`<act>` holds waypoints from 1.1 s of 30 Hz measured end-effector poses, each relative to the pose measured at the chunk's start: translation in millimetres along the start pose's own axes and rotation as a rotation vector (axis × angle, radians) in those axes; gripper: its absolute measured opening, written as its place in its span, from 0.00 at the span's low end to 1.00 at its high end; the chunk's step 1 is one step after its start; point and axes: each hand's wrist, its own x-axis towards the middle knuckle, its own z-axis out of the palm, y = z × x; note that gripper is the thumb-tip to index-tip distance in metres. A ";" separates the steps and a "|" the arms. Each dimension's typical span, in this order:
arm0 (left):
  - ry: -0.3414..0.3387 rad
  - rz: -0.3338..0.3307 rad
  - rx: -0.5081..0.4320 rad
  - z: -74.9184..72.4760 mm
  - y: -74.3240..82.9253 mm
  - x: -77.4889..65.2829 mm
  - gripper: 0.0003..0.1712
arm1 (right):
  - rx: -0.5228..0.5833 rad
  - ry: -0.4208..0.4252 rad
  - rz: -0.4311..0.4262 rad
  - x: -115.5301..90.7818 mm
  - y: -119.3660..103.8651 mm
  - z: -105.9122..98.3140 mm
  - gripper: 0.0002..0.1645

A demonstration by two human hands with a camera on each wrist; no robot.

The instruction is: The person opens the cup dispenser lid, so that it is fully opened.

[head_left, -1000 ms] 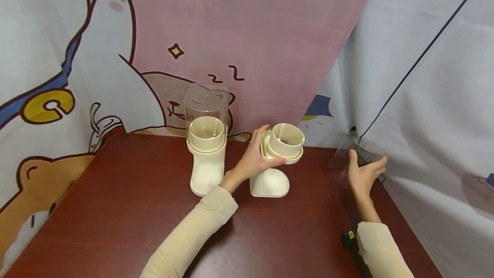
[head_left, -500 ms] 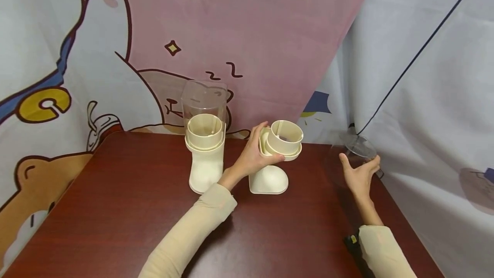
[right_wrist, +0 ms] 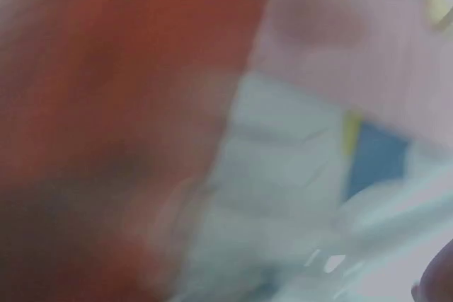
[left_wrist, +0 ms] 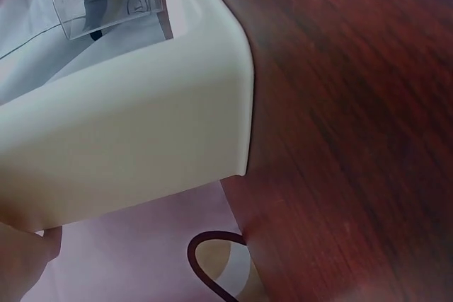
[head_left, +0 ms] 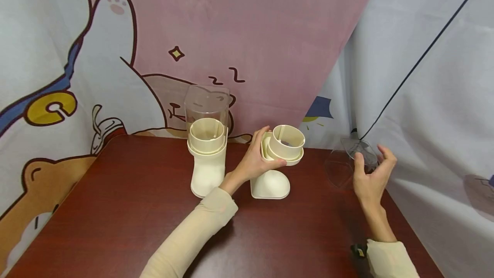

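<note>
My left hand (head_left: 256, 160) grips the upper part of a cream plastic stand (head_left: 270, 184), fingers behind it and thumb along the front rim. The stand has a round hollow cup (head_left: 287, 143) on top and a rounded foot on the table. Its back panel (left_wrist: 141, 118) fills much of the left wrist view. My right hand (head_left: 372, 183) is beside a clear plastic container (head_left: 339, 168) at the table's back right. Thumb and fingers are spread apart, the thumb tip overlapping the container's edge. In the blurred right wrist view, a fingertip (right_wrist: 435, 277) shows near clear plastic.
A matching cream stand (head_left: 208, 175) with a clear container (head_left: 206, 100) upright on it stands left of my left hand. Printed curtain (head_left: 270, 55) hangs behind the dark red table (head_left: 115, 209). A black cord (head_left: 424, 46) slants down toward the right back corner.
My right hand has shifted slightly right, and its fingers now stand clear of most of the clear container, which has tilted differently. My left hand keeps its hold on the stand.
</note>
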 end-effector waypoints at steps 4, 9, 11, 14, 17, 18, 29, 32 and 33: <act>-0.012 -0.008 -0.023 -0.2 0.2 -0.2 0.67 | 0.181 -0.251 -0.123 -0.4 -34.9 27.7 0.27; 0.048 0.005 -0.020 9.3 7.3 -13.8 0.64 | 0.297 -0.573 0.043 -8.2 -50.1 62.1 0.28; 0.117 0.021 0.005 17.2 16.8 -25.2 0.60 | 0.364 -0.642 0.066 -6.4 -53.5 71.3 0.33; 0.194 0.024 0.057 29.2 34.7 -42.3 0.52 | 0.491 -0.713 0.114 -1.6 -57.1 80.9 0.44; 0.193 -0.010 0.082 38.8 49.6 -51.6 0.46 | 0.572 -0.770 0.200 -0.9 -56.9 87.0 0.53; 0.186 -0.031 0.084 41.2 53.2 -53.0 0.45 | 0.582 -0.784 0.231 -2.7 -56.6 88.1 0.56; 0.281 -0.111 -0.008 38.0 44.8 -41.1 0.32 | 0.432 -0.804 0.258 -29.0 -80.3 85.4 0.53; 0.296 -0.105 -0.078 29.2 36.8 -34.1 0.27 | 0.312 -0.785 0.229 -36.4 -93.0 83.4 0.45; 0.295 -0.108 -0.098 25.8 33.7 -31.4 0.26 | 0.272 -0.768 0.219 -39.6 -97.9 82.9 0.42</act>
